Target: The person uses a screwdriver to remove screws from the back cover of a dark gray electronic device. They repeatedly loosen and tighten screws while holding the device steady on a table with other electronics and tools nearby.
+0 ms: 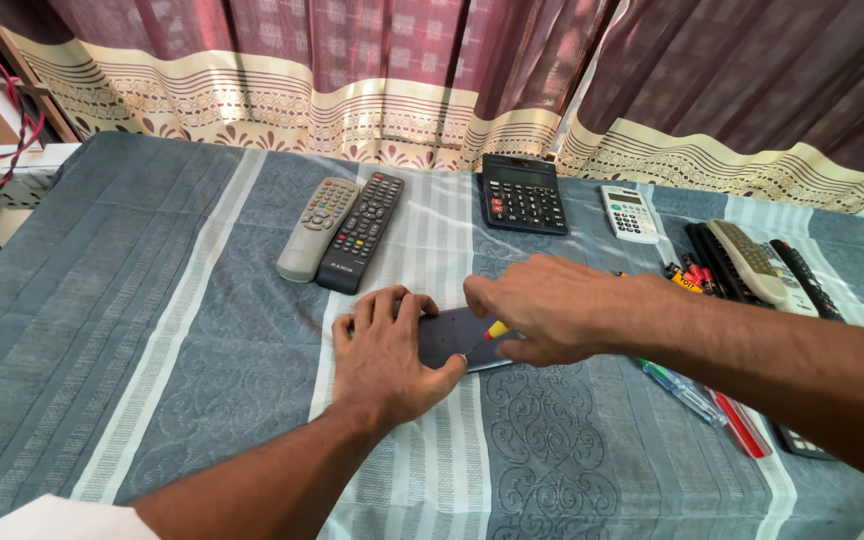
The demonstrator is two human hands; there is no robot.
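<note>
A dark grey flat device (449, 337), face down, lies on the cloth in the middle. My left hand (389, 356) presses flat on its left part, fingers spread, holding it still. My right hand (544, 307) comes in from the right and grips a small screwdriver with a yellow and red handle (495, 329); its thin shaft points down-left onto the device's back near my left thumb.
A grey remote (316, 229) and a black remote (361, 231) lie side by side behind the hands. A black calculator (522, 194) and a white calculator (629, 214) sit farther back. More remotes (758, 263), batteries (686, 277) and screwdrivers (712, 404) lie at right. Curtains hang behind.
</note>
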